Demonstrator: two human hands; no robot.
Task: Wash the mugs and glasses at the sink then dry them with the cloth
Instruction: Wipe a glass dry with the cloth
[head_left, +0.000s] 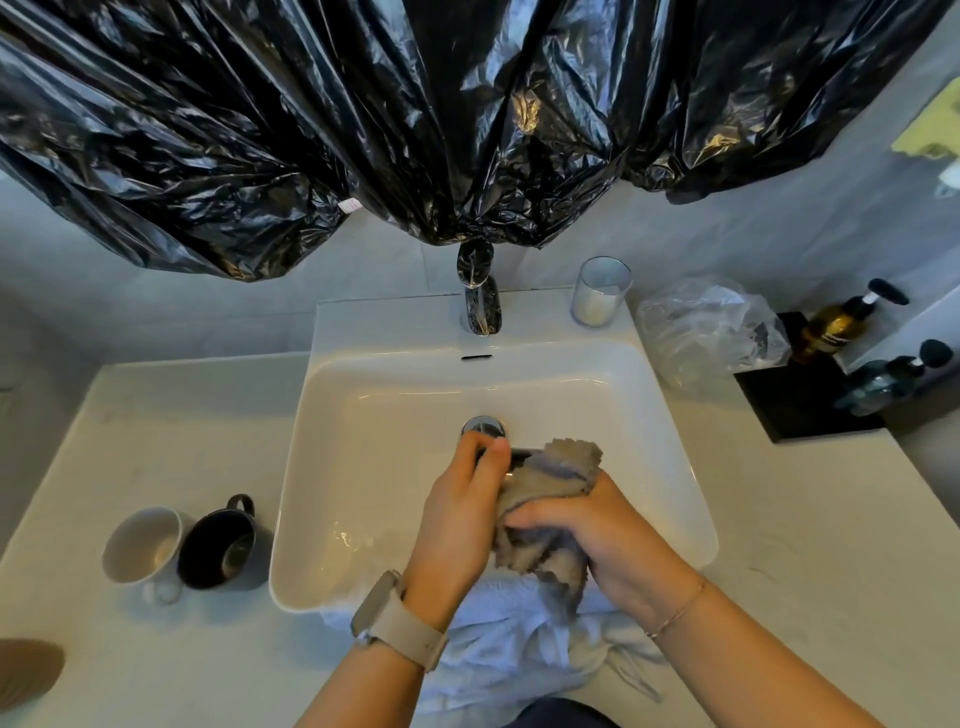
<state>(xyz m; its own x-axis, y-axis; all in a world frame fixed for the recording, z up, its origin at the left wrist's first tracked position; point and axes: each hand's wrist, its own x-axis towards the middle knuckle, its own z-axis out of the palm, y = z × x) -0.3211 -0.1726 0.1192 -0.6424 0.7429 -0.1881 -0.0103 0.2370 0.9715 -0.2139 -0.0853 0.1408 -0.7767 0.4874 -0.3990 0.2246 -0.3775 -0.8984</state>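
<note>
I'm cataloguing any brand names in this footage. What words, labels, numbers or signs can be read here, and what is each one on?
No text can be read in this view.
Amber pump bottle: it has a pale label, too small and blurred to read.
Black plastic sheeting: a small pink-white tag hangs at its edge, with no print that can be made out.
Dark pump bottle: no print can be made out.
White mug, black mug and glass: no print visible.
</note>
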